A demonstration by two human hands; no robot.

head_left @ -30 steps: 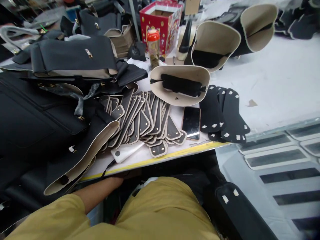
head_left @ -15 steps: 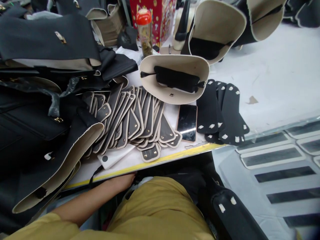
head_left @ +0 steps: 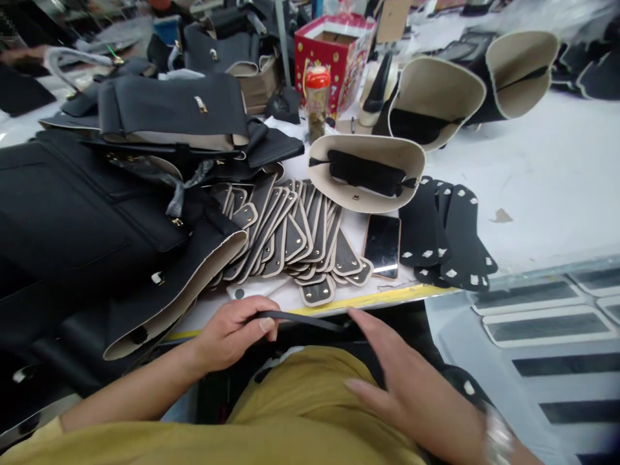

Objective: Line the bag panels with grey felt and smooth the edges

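Observation:
My left hand (head_left: 239,329) is closed on one end of a thin black strip (head_left: 310,319), with the thumb on top. The strip runs to the right in front of the table edge, seen nearly edge-on. My right hand (head_left: 394,368) is at its far end with thumb and fingers apart; any touch there is unclear. On the table beyond lie a fanned pile of black panels with beige edges and gold studs (head_left: 317,229), and black rounded panels with white tabs (head_left: 460,232). Behind the pile stands an open bag body (head_left: 365,203) with beige lining.
A phone (head_left: 382,245) lies between the two piles. Black bags (head_left: 174,110) crowd the left side. Farther back are a red-lidded bottle (head_left: 317,106), a red box (head_left: 314,58) and more bag bodies (head_left: 438,90). Pale sheets with dark strips (head_left: 547,323) lie at right, beyond the yellow-taped edge (head_left: 387,297).
My left hand has come up from under the table edge and now holds the black strip. My right hand has entered from the lower right. The camera view has tilted up and shifted left.

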